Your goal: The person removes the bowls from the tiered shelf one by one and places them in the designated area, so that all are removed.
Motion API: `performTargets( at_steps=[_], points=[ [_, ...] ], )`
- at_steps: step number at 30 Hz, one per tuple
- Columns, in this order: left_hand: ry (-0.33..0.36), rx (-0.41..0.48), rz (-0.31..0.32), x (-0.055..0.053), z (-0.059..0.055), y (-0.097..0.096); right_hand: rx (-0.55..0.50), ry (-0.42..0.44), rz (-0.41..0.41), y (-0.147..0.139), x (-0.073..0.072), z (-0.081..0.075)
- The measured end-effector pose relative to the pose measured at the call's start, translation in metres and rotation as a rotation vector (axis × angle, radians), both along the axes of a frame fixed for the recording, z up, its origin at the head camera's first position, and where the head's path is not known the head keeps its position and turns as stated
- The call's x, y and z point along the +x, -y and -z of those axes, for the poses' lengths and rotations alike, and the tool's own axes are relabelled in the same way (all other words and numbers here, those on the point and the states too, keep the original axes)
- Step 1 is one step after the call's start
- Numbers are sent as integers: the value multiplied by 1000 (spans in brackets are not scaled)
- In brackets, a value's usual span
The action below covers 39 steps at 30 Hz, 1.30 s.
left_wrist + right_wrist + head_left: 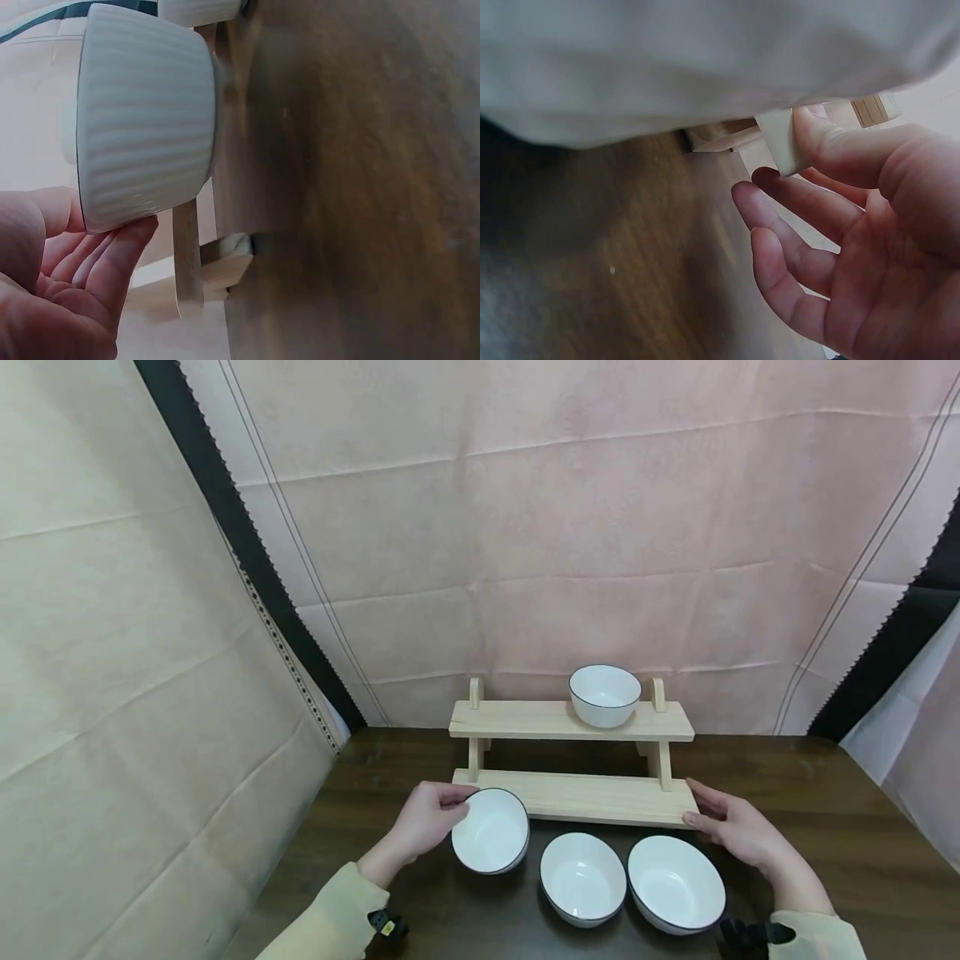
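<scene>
My left hand point(433, 820) pinches the rim of a white bowl point(491, 832) with a dark edge, thumb at the rim and fingers beneath. In the left wrist view the bowl's ribbed outer wall point(146, 120) shows, held above the dark table. A two-tier wooden rack point(600, 797) stands just behind it. At the rack's right end my right hand point(738, 831) grips the lower shelf; the right wrist view shows thumb and a finger on the shelf's end point(781, 142), other fingers loose. Another white bowl point(604, 695) sits on the upper shelf, toward the right.
Two more white bowls, a middle one point(582, 878) and a right one point(677, 883), stand side by side on the dark wooden table point(847, 810) in front of the rack. Pale curtain cloth point(600, 527) hangs behind and to the left.
</scene>
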State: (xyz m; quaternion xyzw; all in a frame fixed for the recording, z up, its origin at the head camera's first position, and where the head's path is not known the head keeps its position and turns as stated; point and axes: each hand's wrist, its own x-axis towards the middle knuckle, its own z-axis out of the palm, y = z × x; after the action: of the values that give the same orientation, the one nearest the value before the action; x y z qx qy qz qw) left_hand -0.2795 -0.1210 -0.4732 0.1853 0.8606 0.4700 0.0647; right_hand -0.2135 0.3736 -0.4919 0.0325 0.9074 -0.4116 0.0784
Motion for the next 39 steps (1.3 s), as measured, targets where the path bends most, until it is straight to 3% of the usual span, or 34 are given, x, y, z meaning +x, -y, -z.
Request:
performTargets(
  at_steps=[10, 19, 27, 39],
  points=[
    [38, -5, -5, 7, 7, 15, -1, 14, 7, -1, -2, 2],
    [37, -17, 55, 10, 10, 25, -4, -1, 1, -1, -3, 3],
    [77, -31, 89, 13, 12, 20, -6, 3, 6, -1, -2, 1],
    [104, -59, 147, 13, 5, 9, -5, 8, 7, -1, -1, 2]
  ],
)
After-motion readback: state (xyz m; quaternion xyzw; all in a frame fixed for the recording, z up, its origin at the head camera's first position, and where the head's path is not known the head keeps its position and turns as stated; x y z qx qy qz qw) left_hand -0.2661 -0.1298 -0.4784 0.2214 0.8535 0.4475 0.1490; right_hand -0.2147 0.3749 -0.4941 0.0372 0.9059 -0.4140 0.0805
